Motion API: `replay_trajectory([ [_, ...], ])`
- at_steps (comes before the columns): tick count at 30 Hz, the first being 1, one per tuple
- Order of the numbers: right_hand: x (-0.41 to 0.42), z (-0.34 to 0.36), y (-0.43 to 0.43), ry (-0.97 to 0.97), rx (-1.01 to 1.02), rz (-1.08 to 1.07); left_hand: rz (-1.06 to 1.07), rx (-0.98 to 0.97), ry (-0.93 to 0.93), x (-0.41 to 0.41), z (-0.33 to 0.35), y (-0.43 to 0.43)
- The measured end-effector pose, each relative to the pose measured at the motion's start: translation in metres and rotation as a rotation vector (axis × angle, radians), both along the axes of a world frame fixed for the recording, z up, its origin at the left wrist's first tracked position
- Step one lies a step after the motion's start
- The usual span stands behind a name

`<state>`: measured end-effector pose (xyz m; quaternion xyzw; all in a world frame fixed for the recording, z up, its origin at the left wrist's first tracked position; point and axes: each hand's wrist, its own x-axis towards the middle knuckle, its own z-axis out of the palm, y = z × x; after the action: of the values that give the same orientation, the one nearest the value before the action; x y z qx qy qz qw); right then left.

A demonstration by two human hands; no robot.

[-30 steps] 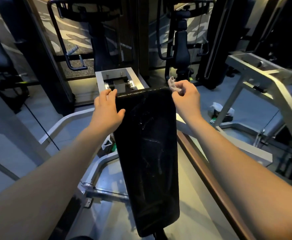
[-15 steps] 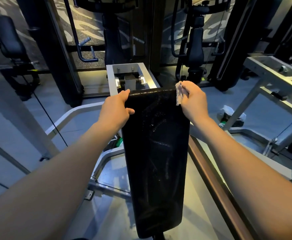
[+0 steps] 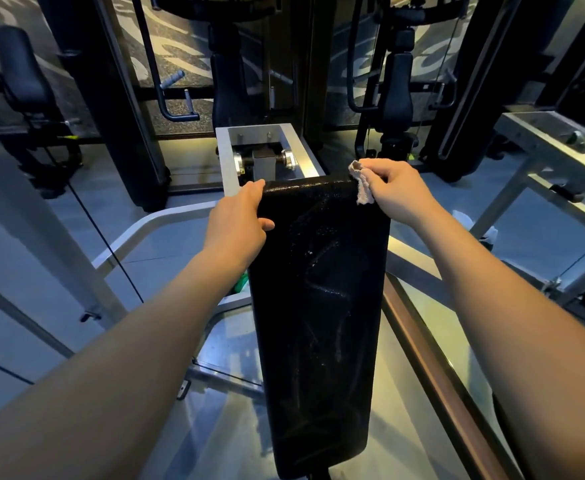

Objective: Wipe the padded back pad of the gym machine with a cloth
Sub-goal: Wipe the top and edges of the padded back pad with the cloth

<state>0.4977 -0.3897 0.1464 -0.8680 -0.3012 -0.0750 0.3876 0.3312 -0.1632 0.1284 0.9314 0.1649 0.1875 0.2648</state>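
A long black padded back pad (image 3: pixel 318 306) runs from the middle of the view down to the bottom edge, its surface streaked with wet marks. My left hand (image 3: pixel 239 223) grips the pad's top left corner, fingers over the edge and thumb on the face. My right hand (image 3: pixel 391 188) is at the top right corner, shut on a small crumpled pale cloth (image 3: pixel 362 185) that is pressed against the pad's upper right edge.
A silver metal frame (image 3: pixel 225 161) with a pivot bolt stands just behind the pad's top. Curved grey tubing (image 3: pixel 138 230) is to the left, a brown rail (image 3: pixel 429 368) along the right, a silver machine frame (image 3: pixel 547 154) far right. Black machines line the back.
My right hand with the cloth slid from the top end of the pad down onto its upper right edge. My left hand kept its hold on the top left corner. The camera shifted slightly.
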Motion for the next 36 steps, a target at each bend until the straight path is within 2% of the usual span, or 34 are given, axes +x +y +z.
replay_trajectory([
  [4, -0.006, 0.008, 0.019, -0.024, -0.098, -0.066, 0.002, -0.003, -0.004, -0.001, 0.002, -0.004],
  [10, -0.013, 0.006, 0.001, -0.086, -0.142, 0.026, -0.013, 0.016, 0.006, -0.005, 0.006, -0.004],
  [13, -0.008, 0.009, 0.008, -0.044, -0.079, -0.056, -0.014, 0.018, -0.002, -0.006, 0.007, -0.004],
  [16, -0.016, 0.012, 0.03, -0.11, -0.13, -0.154, -0.01, 0.015, -0.008, -0.006, 0.006, -0.005],
  [20, -0.04, 0.013, 0.06, -0.233, -0.247, 0.021, -0.009, 0.013, 0.004, -0.005, 0.006, -0.002],
  [22, -0.035, 0.021, 0.052, -0.176, -0.269, 0.09, -0.013, -0.002, 0.007, -0.006, 0.006, -0.001],
  [24, -0.021, 0.026, 0.033, -0.118, -0.288, 0.031, -0.012, -0.001, 0.002, -0.006, 0.007, -0.002],
  [28, -0.021, 0.022, 0.043, -0.157, -0.324, -0.182, -0.008, -0.007, -0.007, -0.007, 0.009, -0.005],
  [33, -0.054, 0.017, 0.079, -0.223, -0.266, 0.117, -0.026, 0.025, -0.001, -0.006, 0.01, -0.003],
  [36, -0.035, 0.028, 0.05, -0.166, -0.357, 0.036, -0.027, 0.04, -0.005, -0.007, 0.011, -0.001],
])
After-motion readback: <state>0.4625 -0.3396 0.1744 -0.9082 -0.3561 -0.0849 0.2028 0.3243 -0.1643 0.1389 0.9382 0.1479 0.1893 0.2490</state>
